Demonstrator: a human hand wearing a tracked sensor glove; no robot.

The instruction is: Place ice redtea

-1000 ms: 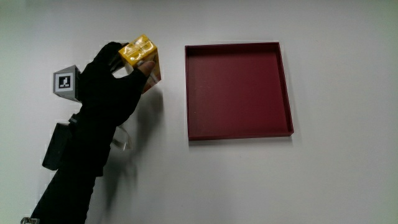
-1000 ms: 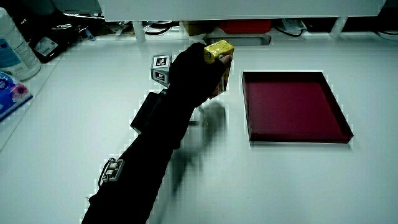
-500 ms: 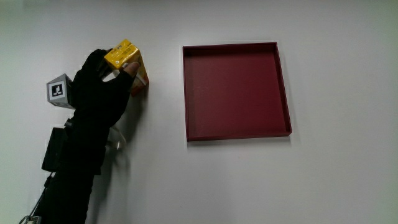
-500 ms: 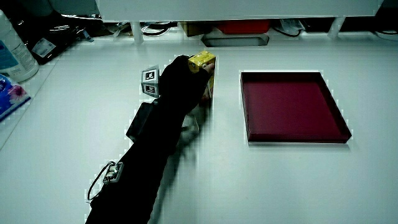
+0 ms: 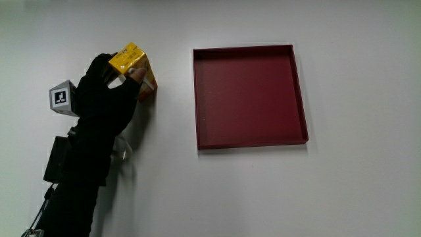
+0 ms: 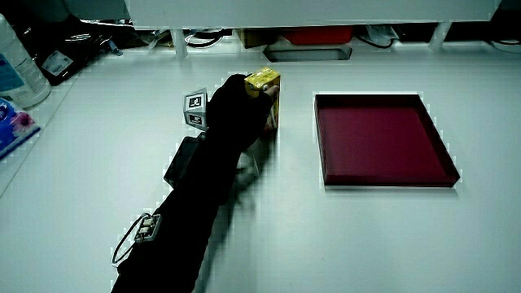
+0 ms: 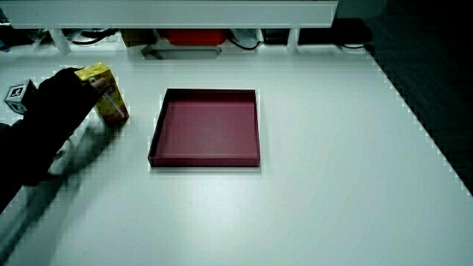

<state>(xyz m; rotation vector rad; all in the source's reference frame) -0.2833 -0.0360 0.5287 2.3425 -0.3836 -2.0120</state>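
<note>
A yellow ice red tea carton (image 5: 131, 60) stands upright on the white table beside the dark red tray (image 5: 299, 79). The gloved hand (image 5: 108, 85) is wrapped around the carton's upper part, fingers curled on it. In both side views the carton (image 6: 267, 91) (image 7: 105, 89) rests on the tabletop outside the tray (image 6: 440, 146) (image 7: 154, 140), with the hand (image 6: 236, 106) (image 7: 63, 100) still holding it. The tray holds nothing. The patterned cube (image 5: 62, 97) shows on the back of the hand.
A low partition with cables and a red box runs along the table's edge farthest from the person. In a side view a white bottle (image 6: 18, 69) and a blue packet (image 6: 12, 122) stand at the table's edge.
The hand moved the carton away from the tray and lowered it onto the table during the first half second. Since then hand and carton have stayed still.
</note>
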